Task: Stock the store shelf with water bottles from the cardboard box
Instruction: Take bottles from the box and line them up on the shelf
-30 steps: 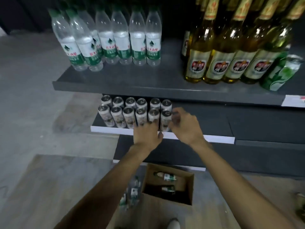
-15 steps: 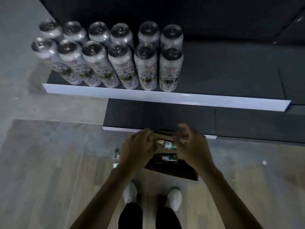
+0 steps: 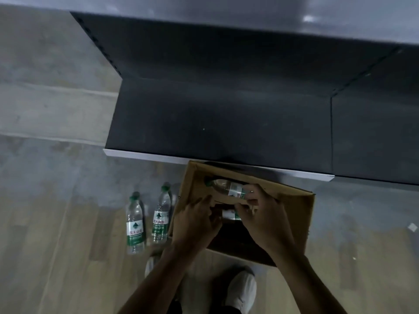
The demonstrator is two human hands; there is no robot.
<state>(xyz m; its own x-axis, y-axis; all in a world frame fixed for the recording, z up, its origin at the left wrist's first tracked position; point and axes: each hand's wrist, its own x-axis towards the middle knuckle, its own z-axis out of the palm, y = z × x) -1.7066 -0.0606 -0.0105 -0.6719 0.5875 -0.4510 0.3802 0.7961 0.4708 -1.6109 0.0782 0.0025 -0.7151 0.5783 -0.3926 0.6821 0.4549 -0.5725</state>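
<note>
An open cardboard box (image 3: 301, 214) sits on the floor against the lowest shelf. Two clear water bottles with green-white labels lie inside it. My right hand (image 3: 265, 216) reaches into the box, its fingers wrapped around the labelled middle of the upper bottle (image 3: 221, 185). My left hand (image 3: 195, 223) is inside the box too, fingers spread, just left of the lower bottle (image 3: 229, 214), which is mostly hidden by both hands. The dark bottom shelf (image 3: 215, 123) above the box holds nothing in view.
Two more water bottles (image 3: 135, 225) (image 3: 161, 215) stand upright on the floor just left of the box. The shelf's white front edge (image 3: 145, 155) runs close behind the box. My white shoes (image 3: 241, 291) are right below the box.
The view has tipped down from the can shelf to the floor. Both hands have dropped into the box, and my right hand has closed around the upper bottle.
</note>
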